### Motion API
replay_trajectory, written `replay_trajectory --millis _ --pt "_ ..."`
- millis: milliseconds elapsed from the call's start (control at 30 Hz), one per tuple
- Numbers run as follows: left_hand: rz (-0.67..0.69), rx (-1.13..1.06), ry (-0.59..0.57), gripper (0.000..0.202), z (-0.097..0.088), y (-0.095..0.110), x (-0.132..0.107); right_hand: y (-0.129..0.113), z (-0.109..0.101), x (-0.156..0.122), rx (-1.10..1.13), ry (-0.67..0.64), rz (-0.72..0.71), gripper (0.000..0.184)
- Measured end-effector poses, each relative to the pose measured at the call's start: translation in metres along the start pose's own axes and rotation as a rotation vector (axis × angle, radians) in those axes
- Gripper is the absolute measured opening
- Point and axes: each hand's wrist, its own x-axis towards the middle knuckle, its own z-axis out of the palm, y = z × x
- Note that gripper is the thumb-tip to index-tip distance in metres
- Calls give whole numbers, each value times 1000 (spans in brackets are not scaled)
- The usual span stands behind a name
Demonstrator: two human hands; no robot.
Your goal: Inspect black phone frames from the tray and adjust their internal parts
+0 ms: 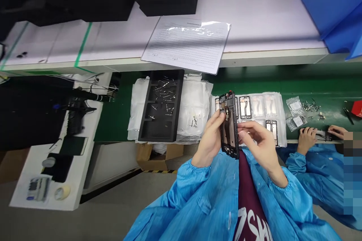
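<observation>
My left hand (208, 140) is closed around a black phone frame (230, 130), its thumb on the inner face. The frame is held upright and tilted above the bench edge, with metal parts and a dark flex strip showing inside it. On the frame's right side my right hand (261, 145) has its thumb and fingers bent together close to the edge. Whatever those fingertips may hold is too small or hidden to make out. Behind the hands, a white tray (278, 115) holds several more phone frames (245, 107) in its pockets.
A black compartment tray (158, 126) with small metal parts lies on white trays (194, 99) to the left. Overhead, a shelf (254, 51) carries a plastic-covered sheet (189, 43). Small bags (295, 107), loose parts (311, 105) and a co-worker's hands (307, 139) are at right.
</observation>
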Motion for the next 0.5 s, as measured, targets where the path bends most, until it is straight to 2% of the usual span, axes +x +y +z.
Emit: replay_trajectory --millis 133,300,500 --pt "74 113 -19 29 5 0 -4 4 -1 3 69 73 54 31" --pt "113 174 11 30 9 0 -7 7 -7 2 75 90 68 33" --pt "184 220 37 25 15 2 -13 9 -10 2 8 123 57 26"
